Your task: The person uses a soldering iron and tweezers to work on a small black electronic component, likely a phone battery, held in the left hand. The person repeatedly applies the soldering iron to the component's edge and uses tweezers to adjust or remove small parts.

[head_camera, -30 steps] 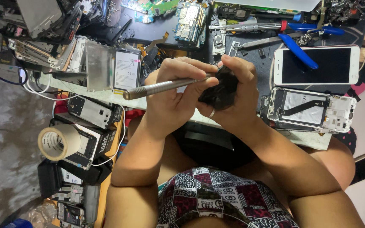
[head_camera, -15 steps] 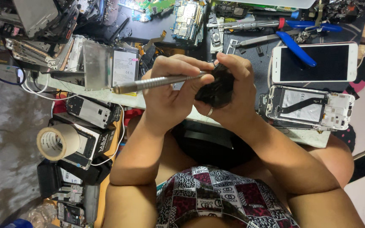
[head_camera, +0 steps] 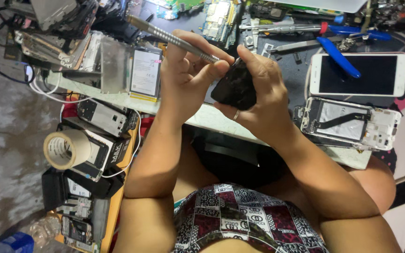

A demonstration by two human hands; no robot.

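My left hand (head_camera: 186,77) grips a slim silver metal screwdriver (head_camera: 165,35); its handle slants up to the left and its tip meets a small black phone part (head_camera: 233,86). My right hand (head_camera: 258,89) is closed around that black part and holds it above the near edge of a low workbench (head_camera: 212,117). A ring sits on one finger of the right hand. The tool's tip is hidden between my fingers.
A white phone (head_camera: 358,74) and an opened phone frame (head_camera: 348,122) lie at the right. Blue-handled pliers (head_camera: 338,54), circuit boards (head_camera: 219,18) and a battery (head_camera: 145,74) sit further back. A tape roll (head_camera: 64,149) and stacked phone parts (head_camera: 101,119) crowd the left.
The screwdriver's handle has swung from nearly level to pointing up and left. Both hands stay together on the black part.
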